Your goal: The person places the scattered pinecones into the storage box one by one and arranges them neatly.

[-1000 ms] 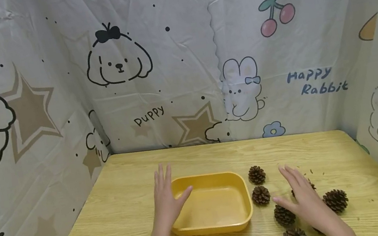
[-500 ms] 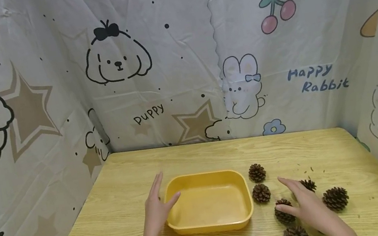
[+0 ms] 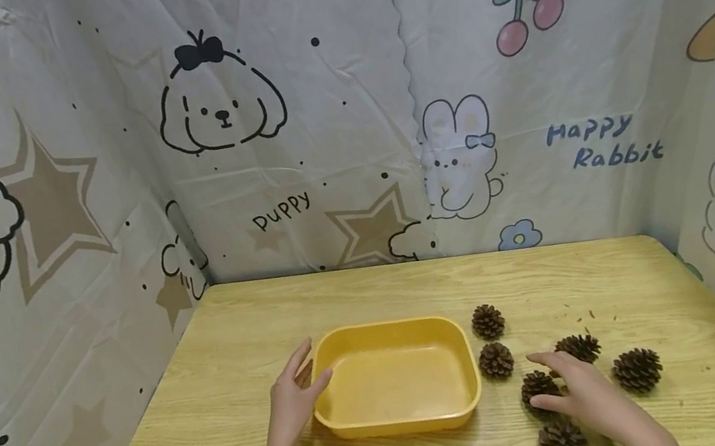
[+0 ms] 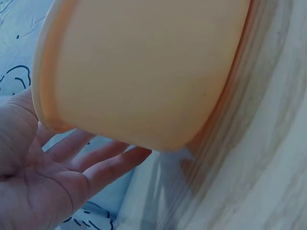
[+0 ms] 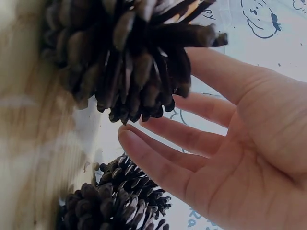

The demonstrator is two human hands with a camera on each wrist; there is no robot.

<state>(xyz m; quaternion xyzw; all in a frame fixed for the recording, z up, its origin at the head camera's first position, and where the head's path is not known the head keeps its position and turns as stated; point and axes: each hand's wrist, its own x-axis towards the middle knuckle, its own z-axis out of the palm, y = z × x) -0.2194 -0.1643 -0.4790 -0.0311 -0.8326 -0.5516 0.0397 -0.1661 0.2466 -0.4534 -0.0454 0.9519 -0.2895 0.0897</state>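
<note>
A yellow plastic basin (image 3: 400,426) sits on the table with nothing in it. My left hand (image 3: 287,409) is at its left end, thumb over the rim and the other fingers loosely spread along the outside. In the left wrist view these fingers (image 4: 112,172) lie right by the basin's wall (image 4: 139,72). My right hand (image 3: 589,393) reaches over the pine cones at the right, thumb and forefinger apart on either side of a pine cone (image 3: 537,385). The right wrist view has a pine cone (image 5: 129,62) large in front, the relaxed fingers (image 5: 158,165) just beyond it.
Two pine cones stand by the basin's right side, the rear pine cone (image 3: 487,321) behind the other. More pine cones lie around my right hand, including one at the right (image 3: 637,370) and one in front (image 3: 563,445). Printed cloth (image 3: 336,99) walls the table (image 3: 259,316).
My left hand has drawn back left and lower, from above the basin to its left end. My right hand has lowered toward the pine cones. The basin stays in place.
</note>
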